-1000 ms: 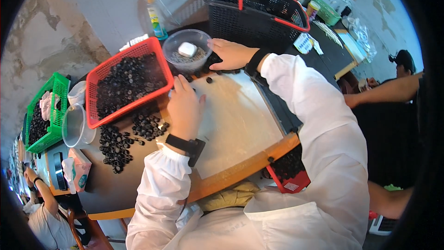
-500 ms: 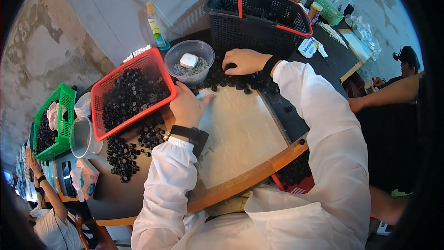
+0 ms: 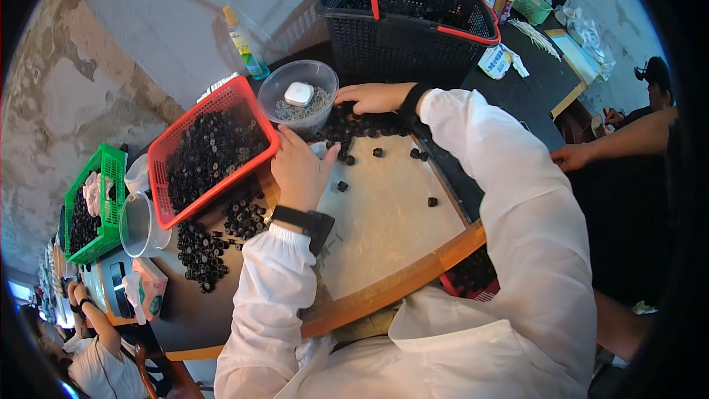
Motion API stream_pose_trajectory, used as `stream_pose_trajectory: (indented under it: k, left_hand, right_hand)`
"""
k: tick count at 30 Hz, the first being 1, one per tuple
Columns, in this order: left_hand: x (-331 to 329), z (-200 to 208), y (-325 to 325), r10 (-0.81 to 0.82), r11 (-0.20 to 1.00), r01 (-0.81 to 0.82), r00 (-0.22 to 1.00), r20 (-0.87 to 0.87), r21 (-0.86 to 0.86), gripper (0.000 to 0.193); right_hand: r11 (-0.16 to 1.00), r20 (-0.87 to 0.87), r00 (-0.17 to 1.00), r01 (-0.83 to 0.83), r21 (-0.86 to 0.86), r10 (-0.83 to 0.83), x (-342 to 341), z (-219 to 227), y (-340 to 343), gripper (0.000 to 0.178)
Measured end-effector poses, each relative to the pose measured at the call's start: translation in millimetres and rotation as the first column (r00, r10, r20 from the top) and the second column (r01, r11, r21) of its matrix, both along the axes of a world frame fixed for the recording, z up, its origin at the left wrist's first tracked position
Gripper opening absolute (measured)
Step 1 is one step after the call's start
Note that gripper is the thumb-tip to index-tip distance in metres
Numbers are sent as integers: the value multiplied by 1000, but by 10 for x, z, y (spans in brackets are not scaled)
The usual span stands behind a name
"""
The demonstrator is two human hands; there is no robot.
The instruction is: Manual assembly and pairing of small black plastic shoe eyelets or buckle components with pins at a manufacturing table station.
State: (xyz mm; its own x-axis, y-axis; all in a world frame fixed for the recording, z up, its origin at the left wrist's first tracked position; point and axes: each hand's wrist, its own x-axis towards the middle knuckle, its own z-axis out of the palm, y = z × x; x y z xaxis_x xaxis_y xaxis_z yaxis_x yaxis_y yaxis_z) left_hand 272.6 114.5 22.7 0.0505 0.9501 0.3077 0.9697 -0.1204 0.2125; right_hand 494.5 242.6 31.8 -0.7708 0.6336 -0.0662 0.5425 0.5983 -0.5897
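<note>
At the far end of the pale work board [image 3: 384, 236], my right hand [image 3: 377, 96] reaches over a heap of small black round parts [image 3: 362, 125], with its fingers stretched toward the clear plastic bowl [image 3: 327, 74]. My left hand [image 3: 299, 174] rests at the board's left edge with thumb and fingers apart. Its fingertips are beside the corner of the red basket [image 3: 214, 196] full of black parts. Several single parts lie scattered on the board, one black part [image 3: 433, 202] near its right side. In the bowl are small metal pieces and a white case [image 3: 299, 94].
A large black basket [image 3: 399, 48] with red handles stands behind the heap. Left are loose black parts [image 3: 203, 258], a clear tub [image 3: 136, 233], a green basket [image 3: 111, 222] and a tissue box [image 3: 153, 288]. A spray bottle [image 3: 247, 48] stands behind. Other people sit at both sides.
My right hand has moved left along the heap toward the bowl, and its fingers have straightened. Several black parts now lie spread on the board. My left hand has stayed nearly in place.
</note>
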Motion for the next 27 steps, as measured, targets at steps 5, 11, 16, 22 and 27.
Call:
stream_pose_trajectory:
  k: [5,11,16,22,27]
  left_hand:
    - [-23,-162,172,21,997,-22,1000,16,75,109]
    - [-166,-311,449,-9,991,1,998,59,134,105]
    - [-302,-215,427,-118,983,147,965,234,-113,95]
    - [-317,-134,-29,-214,908,361,837,504,-213,83]
    - [-677,275,-524,-302,853,521,543,783,-32,55]
  right_hand:
    - [983,-22,988,-155,-99,154,137,209,-354,45]
    - [948,-8,981,-186,258,194,25,551,-662,31]
    - [916,15,967,-245,317,253,-259,600,-922,29]
    - [876,67,965,-258,408,253,-457,608,-917,20]
    - [883,28,971,-226,411,236,-583,465,-931,22]
